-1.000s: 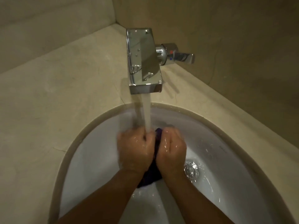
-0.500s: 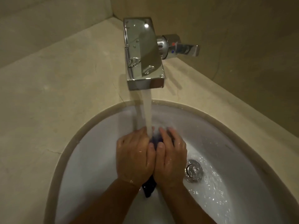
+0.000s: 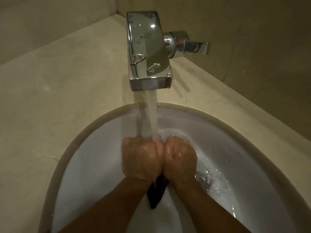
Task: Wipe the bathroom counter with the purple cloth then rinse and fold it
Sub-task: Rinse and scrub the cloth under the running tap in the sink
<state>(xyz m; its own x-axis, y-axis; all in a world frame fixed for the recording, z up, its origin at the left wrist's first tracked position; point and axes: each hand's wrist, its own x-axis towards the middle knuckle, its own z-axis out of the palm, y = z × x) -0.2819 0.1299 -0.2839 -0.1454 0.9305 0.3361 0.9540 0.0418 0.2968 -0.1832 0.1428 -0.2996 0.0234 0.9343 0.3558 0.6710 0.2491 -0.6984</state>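
Observation:
Both my hands are pressed together over the white sink (image 3: 87,169), under the running water (image 3: 152,115). My left hand (image 3: 141,158) and my right hand (image 3: 180,160) are curled into fists around the purple cloth (image 3: 156,192). Only a dark tail of the cloth hangs out below my wrists; the remainder is hidden inside my fists. The stream lands on my knuckles where the two hands meet.
The chrome faucet (image 3: 148,52) juts out over the basin, its lever handle (image 3: 195,47) pointing right. The drain (image 3: 203,179) lies right of my right wrist, under splashing water. Beige stone counter (image 3: 58,84) surrounds the sink, with walls behind and to the right.
My fingers, which lay straighter over the cloth half a second ago, have curled into tight fists around it. The cloth's tail hangs lower below my wrists.

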